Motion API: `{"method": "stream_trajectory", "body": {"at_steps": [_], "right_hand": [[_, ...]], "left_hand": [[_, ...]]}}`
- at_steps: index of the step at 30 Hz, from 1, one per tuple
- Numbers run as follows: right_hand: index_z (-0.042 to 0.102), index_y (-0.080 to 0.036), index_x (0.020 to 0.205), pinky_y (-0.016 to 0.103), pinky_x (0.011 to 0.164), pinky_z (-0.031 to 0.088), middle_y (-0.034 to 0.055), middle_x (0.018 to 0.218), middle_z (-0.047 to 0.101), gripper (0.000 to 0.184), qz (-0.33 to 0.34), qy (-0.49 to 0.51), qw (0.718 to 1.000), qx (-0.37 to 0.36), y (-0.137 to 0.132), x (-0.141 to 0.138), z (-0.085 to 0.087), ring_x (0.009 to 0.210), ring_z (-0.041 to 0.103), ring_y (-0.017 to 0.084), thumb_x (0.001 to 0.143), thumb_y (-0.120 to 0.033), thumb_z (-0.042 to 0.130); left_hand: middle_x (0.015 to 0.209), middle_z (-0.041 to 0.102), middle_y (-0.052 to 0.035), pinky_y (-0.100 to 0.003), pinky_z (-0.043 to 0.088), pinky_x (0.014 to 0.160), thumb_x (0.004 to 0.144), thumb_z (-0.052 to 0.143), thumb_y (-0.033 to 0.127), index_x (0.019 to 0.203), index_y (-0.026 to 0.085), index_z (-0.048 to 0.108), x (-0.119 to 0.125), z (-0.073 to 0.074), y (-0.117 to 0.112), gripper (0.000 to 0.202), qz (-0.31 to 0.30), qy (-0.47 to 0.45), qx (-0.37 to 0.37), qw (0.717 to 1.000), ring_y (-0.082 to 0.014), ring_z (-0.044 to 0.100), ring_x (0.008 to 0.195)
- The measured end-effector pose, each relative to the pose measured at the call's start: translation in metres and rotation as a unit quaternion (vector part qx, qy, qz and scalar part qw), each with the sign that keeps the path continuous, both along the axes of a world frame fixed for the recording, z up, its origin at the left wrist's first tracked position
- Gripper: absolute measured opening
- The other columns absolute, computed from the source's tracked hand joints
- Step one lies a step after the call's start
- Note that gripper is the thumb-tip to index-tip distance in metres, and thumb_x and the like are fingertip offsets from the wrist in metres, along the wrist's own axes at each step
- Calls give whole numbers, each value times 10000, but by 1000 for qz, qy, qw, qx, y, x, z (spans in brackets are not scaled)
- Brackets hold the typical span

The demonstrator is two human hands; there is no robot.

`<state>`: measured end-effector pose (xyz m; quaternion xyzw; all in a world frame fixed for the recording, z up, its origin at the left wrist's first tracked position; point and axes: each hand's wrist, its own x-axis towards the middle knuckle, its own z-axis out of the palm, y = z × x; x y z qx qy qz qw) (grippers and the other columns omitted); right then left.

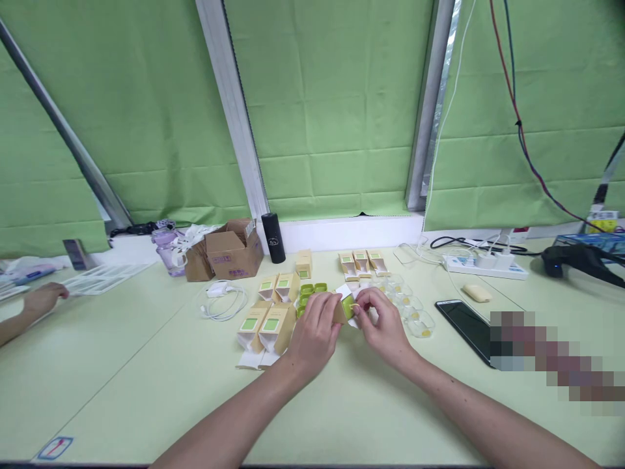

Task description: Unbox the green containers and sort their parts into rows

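My left hand [312, 332] is closed around a small kraft cardboard box [338, 312], tilted with its open end toward the right. Something green [347, 306] shows inside that opening. At the opening, the fingers of my right hand [383, 319] pinch a thin yellow piece [355, 306], too small to name. Behind my left hand sit several small green square cups [306, 290], partly hidden by it. Kraft boxes with green label squares [276, 326] stand to its left, their flaps open. Right of my right hand lies a row of clear plastic cups [420, 322] with yellow bits in them.
Three more open boxes [361, 264] and a single box [303, 264] stand farther back. A carton [234, 251], black cylinder [273, 238] and white charger [219, 288] are left; a phone [466, 329] and power strip [483, 266] right. Another person's hand [43, 299] rests far left.
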<state>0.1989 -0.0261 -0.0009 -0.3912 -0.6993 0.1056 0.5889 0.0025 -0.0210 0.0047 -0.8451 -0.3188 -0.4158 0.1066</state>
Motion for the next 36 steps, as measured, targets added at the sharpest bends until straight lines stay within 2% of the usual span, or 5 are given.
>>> {"method": "stream_trajectory", "body": {"at_steps": [6,14,24,28,36], "right_hand": [[610,-239,933,374,792,632,105,1132,733,283,51,121,988,-77,-3,2,0,988,715,239,1056,-493,584],[593,-240,904,366,669,642,100,1021,771,367,61,223,966,-119,8,8,-3,767,720,218,992,-591,658],[609,-245,896,356,675,573,98,944,788,350,41,193,973,-121,13,23,1,841,734,261,978,-579,676],[618,-237,885,356,718,549,91,956,779,291,42,83,985,-146,9,24,0,860,720,253,1006,-502,620],[580,-247,898,316,685,416,16,833,730,102,26,-144,969,-200,1,21,-4,755,657,213,979,-292,538]], "left_hand": [[1348,630,-150,-560,576,1091,956,597,99,1588,258,380,-4,1,4,687,16,-10,0,1000,-336,614,1312],[1353,606,-146,-569,562,1083,963,599,99,1582,267,376,-6,5,5,679,31,-29,-30,999,-332,601,1295],[1484,549,-122,-556,501,1177,983,683,251,1566,313,440,-15,0,22,635,64,-178,-139,972,-304,530,1418],[1492,557,-123,-475,595,1065,969,719,347,1563,322,485,-13,-1,30,638,1,-306,-212,928,-297,556,1408],[1341,714,-152,-451,539,1130,837,867,525,1429,205,563,-9,8,41,739,-156,-507,-361,767,-304,674,1298]]}}
